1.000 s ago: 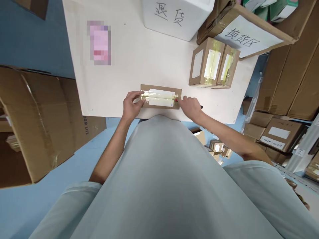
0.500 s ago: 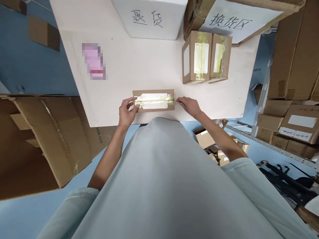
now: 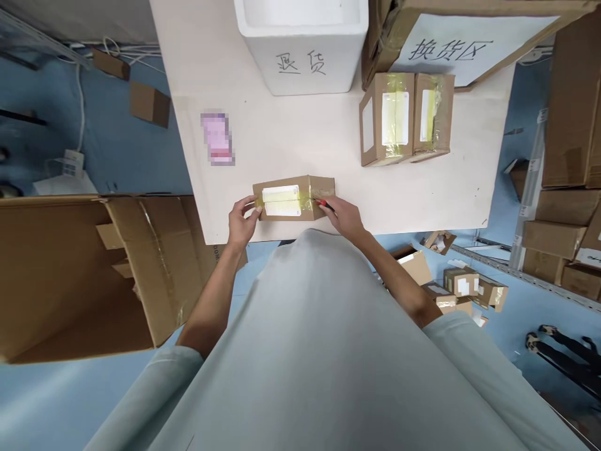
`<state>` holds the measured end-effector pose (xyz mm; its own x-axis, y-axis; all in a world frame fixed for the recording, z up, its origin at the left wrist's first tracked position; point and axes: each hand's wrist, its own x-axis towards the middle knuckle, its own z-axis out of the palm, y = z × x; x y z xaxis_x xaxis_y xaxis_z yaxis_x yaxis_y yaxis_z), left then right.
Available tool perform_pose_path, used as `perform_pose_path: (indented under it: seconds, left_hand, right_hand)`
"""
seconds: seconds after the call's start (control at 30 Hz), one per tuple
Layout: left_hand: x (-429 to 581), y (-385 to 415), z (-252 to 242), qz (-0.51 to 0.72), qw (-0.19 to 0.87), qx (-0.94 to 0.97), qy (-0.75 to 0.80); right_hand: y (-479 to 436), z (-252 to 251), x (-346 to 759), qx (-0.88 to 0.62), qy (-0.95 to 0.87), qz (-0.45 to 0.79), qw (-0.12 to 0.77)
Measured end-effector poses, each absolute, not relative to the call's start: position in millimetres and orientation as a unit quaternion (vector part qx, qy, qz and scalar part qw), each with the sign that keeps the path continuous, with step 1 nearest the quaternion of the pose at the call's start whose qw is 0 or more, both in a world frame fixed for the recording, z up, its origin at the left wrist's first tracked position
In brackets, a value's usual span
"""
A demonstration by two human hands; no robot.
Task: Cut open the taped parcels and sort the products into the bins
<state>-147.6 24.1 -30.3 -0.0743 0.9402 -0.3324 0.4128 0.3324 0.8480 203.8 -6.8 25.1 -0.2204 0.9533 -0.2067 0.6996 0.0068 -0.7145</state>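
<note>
A small cardboard box (image 3: 282, 210) lies near the table's front edge, with a white label and shiny clear tape along its top. Its right end face is turned partly toward me. My left hand (image 3: 243, 219) grips the left end between thumb and fingers. In my right hand (image 3: 345, 217) is a small red and black box cutter (image 3: 323, 203), pinched in closed fingers. The cutter's tip is at the taped right end of the box; the blade itself is too small to make out.
Two taped cardboard boxes (image 3: 397, 119) stand back right, before a large labelled carton (image 3: 469, 47). A white foam bin (image 3: 310, 66) is at the back. A blurred pink item (image 3: 218, 139) lies left on the white table (image 3: 291, 134). An open carton (image 3: 159, 269) stands lower left.
The box has been tipped so its right end face shows. My right hand and the cutter have come in from beyond that end onto it. The whole view has shifted.
</note>
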Motion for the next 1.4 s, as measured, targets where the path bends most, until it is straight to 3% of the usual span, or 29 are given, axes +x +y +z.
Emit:
perform_pose_path:
  seconds: [0.27, 0.57, 0.67, 0.83, 1.0, 1.4]
  left_hand:
    - [-165.4, 32.6, -55.8, 0.279, 0.388, 0.541, 0.692]
    - [-96.4, 29.2, -89.1, 0.227, 0.579, 0.483, 0.616]
    - [-93.2, 33.6, -79.9, 0.21, 0.582, 0.465, 0.634]
    - [-116.1, 64.7, -29.3, 0.328, 0.538, 0.495, 0.598]
    - [-124.2, 99.8, 19.4, 0.29, 0.568, 0.585, 0.501]
    - [-125.1, 112.3, 18.9, 0.264, 0.596, 0.587, 0.48]
  right_hand:
    - [2.7, 95.5, 140.0, -0.589, -0.723, 0.361, 0.031]
    - [32.5, 122.1, 121.7, -0.615, -0.74, 0.271, -0.041]
    - [34.3, 131.8, 111.9, -0.639, -0.72, 0.265, -0.058]
    - [14.2, 151.8, 88.3, -0.714, -0.638, 0.283, -0.061]
    - [-2.0, 160.3, 64.6, -0.739, -0.584, 0.329, -0.069]
    - [15.7, 169.2, 29.1, -0.737, -0.568, 0.331, -0.158]
